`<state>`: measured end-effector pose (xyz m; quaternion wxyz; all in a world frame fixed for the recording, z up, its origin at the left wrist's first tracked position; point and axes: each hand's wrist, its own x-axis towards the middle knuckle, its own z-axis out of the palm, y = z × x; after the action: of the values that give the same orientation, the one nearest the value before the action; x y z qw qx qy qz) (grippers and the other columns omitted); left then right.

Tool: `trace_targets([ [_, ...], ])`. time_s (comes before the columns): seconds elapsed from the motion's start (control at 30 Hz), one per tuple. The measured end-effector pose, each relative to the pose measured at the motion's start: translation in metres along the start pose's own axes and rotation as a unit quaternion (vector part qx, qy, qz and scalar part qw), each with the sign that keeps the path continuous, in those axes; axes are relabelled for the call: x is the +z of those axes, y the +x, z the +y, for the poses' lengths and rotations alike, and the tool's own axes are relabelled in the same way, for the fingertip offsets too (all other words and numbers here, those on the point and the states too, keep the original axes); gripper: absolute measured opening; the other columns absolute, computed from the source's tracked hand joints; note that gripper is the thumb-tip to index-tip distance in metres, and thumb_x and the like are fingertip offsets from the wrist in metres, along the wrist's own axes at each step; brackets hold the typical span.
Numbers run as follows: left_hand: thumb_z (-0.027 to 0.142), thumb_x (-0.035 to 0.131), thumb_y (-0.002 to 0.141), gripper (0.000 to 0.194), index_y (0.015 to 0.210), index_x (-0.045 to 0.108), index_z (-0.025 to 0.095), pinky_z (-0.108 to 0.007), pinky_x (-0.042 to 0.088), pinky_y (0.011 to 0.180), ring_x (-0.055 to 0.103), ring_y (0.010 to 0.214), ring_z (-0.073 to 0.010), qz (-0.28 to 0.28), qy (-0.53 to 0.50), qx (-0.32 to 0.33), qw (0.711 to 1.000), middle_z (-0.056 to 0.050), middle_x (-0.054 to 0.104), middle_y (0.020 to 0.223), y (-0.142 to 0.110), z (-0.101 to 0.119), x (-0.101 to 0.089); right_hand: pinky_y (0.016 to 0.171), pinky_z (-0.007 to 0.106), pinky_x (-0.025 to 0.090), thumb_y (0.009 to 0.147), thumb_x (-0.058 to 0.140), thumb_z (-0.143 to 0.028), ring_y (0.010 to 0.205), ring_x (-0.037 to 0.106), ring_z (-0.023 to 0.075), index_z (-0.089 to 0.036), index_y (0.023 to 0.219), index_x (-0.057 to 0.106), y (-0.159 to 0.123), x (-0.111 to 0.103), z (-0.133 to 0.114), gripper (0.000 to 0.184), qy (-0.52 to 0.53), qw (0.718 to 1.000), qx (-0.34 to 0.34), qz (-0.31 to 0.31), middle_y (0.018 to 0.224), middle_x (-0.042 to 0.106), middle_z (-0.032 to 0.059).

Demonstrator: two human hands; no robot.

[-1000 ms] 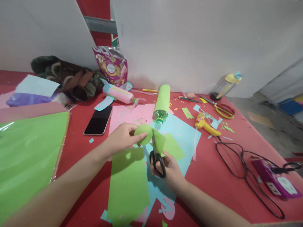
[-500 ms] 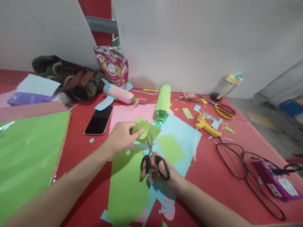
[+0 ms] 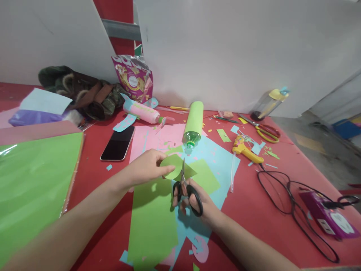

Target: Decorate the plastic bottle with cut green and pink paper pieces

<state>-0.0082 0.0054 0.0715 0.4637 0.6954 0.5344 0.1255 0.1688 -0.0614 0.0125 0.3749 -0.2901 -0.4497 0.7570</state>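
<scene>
A: What is in the person's left hand [image 3: 149,165]?

B: A piece of green paper [image 3: 172,167], pinched between thumb and fingers. Its side toward that hand is rounded, and a pointed corner sticks out on the other side.

A: And the right hand [image 3: 199,201]?

B: It is closed around the black handles of the scissors [image 3: 183,177], with fingers through the loops. The blades point away from the person and overlap the paper near its curved edge; whether they are biting into it cannot be told.

A: Where is that paper, exactly?

B: Held between the two hands, above the middle of the red table [image 3: 254,218]. Below it lie a blue sheet [image 3: 225,160], a long green sheet [image 3: 153,226] and a smaller green sheet [image 3: 207,178], the last resting on the blue one.

A: What lies just beyond the hands?

B: A bottle [image 3: 194,118] wrapped in green, on its side, its clear neck toward the person. To its left lies a pink bottle [image 3: 141,111], and nearer the person a phone [image 3: 118,143], dark screen up.

A: And to the right?

B: A yellow glue gun [image 3: 248,152] among paper scraps, its black cord [image 3: 291,201] looping near a purple power strip [image 3: 328,214].
</scene>
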Motion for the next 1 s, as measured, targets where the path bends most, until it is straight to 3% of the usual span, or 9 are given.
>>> trace_targets([
  [0.63, 0.036, 0.049, 0.069, 0.028, 0.052, 0.046, 0.015, -0.017, 0.027, 0.04, 0.038, 0.042, -0.0066, -0.046, 0.017, 0.015, 0.999, 0.004, 0.041, 0.046, -0.0018, 0.0034, -0.0049, 0.046, 0.021, 0.03, 0.064, 0.055, -0.062, 0.048, 0.038, 0.0049, -0.018, 0.078, 0.04, -0.0005, -0.0005, -0.0002, 0.048, -0.052, 0.999, -0.001, 0.01, 0.068, 0.051, -0.0008],
  [1.0, 0.038, 0.05, 0.069, 0.026, 0.057, 0.047, 0.015, -0.018, 0.028, 0.041, 0.038, 0.043, -0.0074, -0.056, -0.036, 0.0, 0.998, 0.004, 0.041, 0.05, -0.0028, 0.0023, -0.0008, 0.052, 0.023, 0.033, 0.064, 0.056, -0.061, 0.066, 0.045, 0.011, -0.02, 0.078, 0.039, -0.0011, 0.001, -0.0019, 0.046, -0.027, 1.0, -0.006, 0.015, 0.077, 0.047, 0.0016],
])
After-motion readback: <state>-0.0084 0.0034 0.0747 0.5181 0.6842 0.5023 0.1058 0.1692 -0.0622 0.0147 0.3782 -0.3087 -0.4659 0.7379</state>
